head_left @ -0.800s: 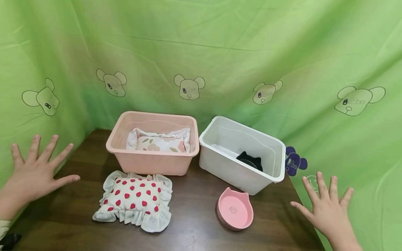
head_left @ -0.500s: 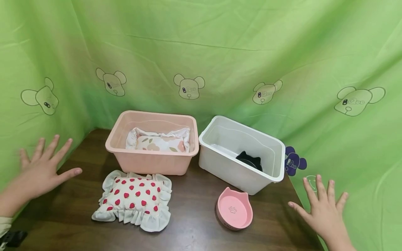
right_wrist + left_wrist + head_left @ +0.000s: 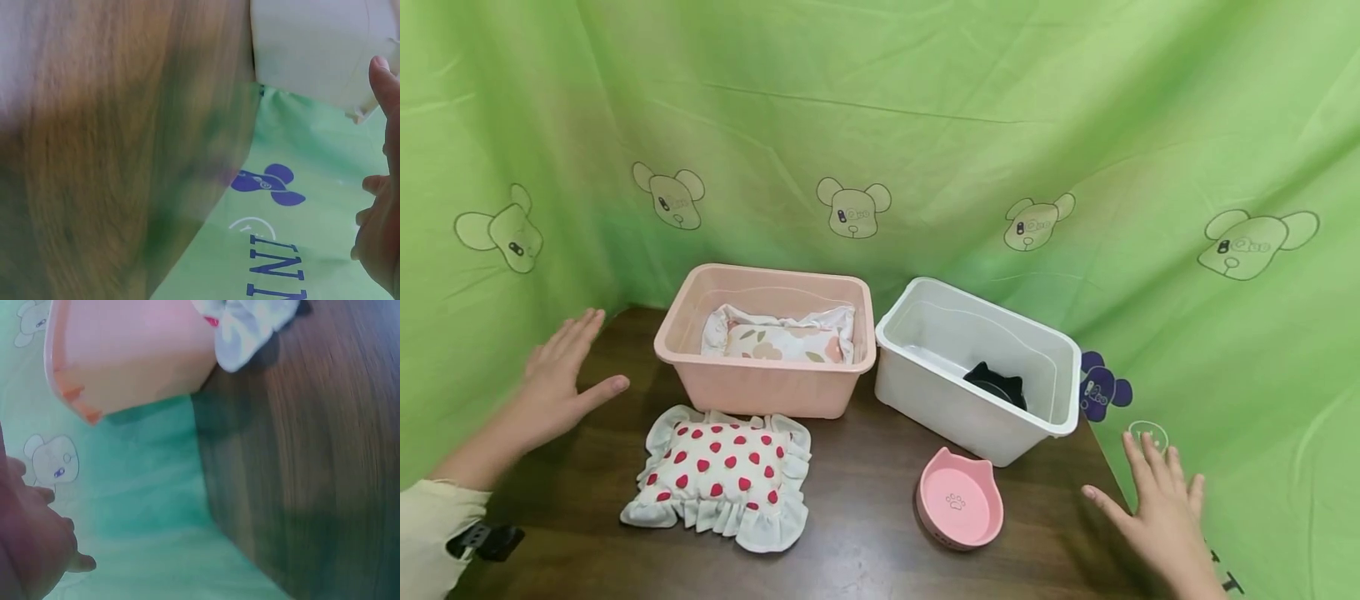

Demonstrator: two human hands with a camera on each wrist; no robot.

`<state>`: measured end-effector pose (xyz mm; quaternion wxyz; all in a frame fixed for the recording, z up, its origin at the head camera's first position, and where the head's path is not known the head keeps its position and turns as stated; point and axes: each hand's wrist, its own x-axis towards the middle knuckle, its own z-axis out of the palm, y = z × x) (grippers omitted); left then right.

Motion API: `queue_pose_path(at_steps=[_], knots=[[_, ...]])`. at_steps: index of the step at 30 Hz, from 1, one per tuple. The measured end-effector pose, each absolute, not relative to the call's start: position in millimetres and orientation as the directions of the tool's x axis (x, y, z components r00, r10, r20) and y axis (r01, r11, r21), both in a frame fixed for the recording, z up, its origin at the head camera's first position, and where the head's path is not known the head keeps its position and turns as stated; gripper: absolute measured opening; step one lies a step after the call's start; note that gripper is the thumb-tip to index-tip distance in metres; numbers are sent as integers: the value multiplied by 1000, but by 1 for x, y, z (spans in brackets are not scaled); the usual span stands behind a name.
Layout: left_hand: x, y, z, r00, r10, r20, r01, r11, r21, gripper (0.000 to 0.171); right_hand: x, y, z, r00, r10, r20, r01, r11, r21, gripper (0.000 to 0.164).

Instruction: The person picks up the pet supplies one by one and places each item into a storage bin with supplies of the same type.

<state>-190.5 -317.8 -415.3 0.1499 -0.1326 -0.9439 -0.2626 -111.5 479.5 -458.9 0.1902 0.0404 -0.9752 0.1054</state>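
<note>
My left hand (image 3: 561,383) is raised over the table's left side with fingers straight and thumb apart, holding nothing. Nearest to it are the pink bin (image 3: 760,387) and a strawberry-print pillow (image 3: 718,467) with white ruffles. Inside the pink bin lies a floral pillow (image 3: 786,343). At the right, my right hand (image 3: 1165,517) hovers by the table edge, fingers extended, with nothing in it. Left of that hand sits a pink cat-eared bowl (image 3: 958,504) with a paw print. A black cat-eared bowl (image 3: 997,385) rests in the white bin (image 3: 955,417), its lower part hidden by the wall.
Both bins stand side by side toward the back of the dark wooden table (image 3: 857,517). Green cloth (image 3: 925,108) printed with bear heads hangs behind and along both sides. A black strap device (image 3: 486,540) is on the left sleeve.
My left hand has moved inward to the right, its spread fingers drawing together. The right hand has shifted slightly left and down, fingers also closer together. Bins, pillows and bowls stay put.
</note>
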Motion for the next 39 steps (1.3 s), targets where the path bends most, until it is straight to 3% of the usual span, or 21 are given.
queue_pose_path(at_steps=[6,29,39], knots=[[-200,-301,-416,-913,151,380,354,756,550,95,-105,473,-467,-935,-16,353,-113,960,-257,103],[-240,-264,-432,-970,89,224,233,593,771,95,-96,460,-479,-955,6,297,-127,896,-426,94],[-237,-259,-436,-974,51,219,209,566,797,88,-98,446,-478,-965,11,261,-131,843,-521,65]])
